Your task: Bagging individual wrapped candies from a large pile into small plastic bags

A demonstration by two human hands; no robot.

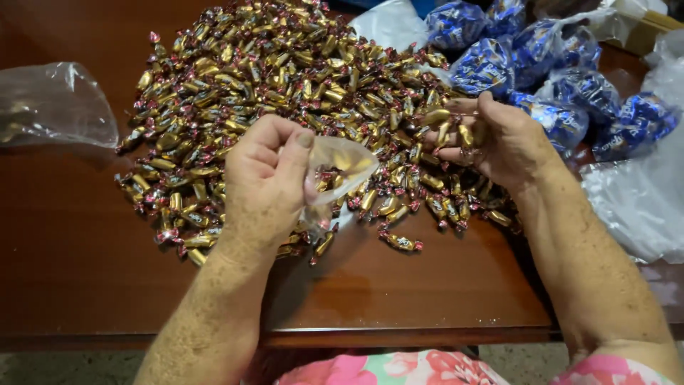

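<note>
A big heap of gold-wrapped candies [271,78] with red twisted ends covers the middle of a dark brown wooden table [71,257]. My left hand [267,178] pinches the mouth of a small clear plastic bag [342,167] that holds a few candies. My right hand [491,139] hovers over the right side of the heap, its fingers closed around several gold candies [449,128], just right of the bag's opening.
An empty clear plastic bag [53,103] lies at the far left. Several filled bags of blue-wrapped candies [563,78] sit at the back right, with crumpled clear plastic [641,199] beside them. The table's front edge [399,335] runs close to my body.
</note>
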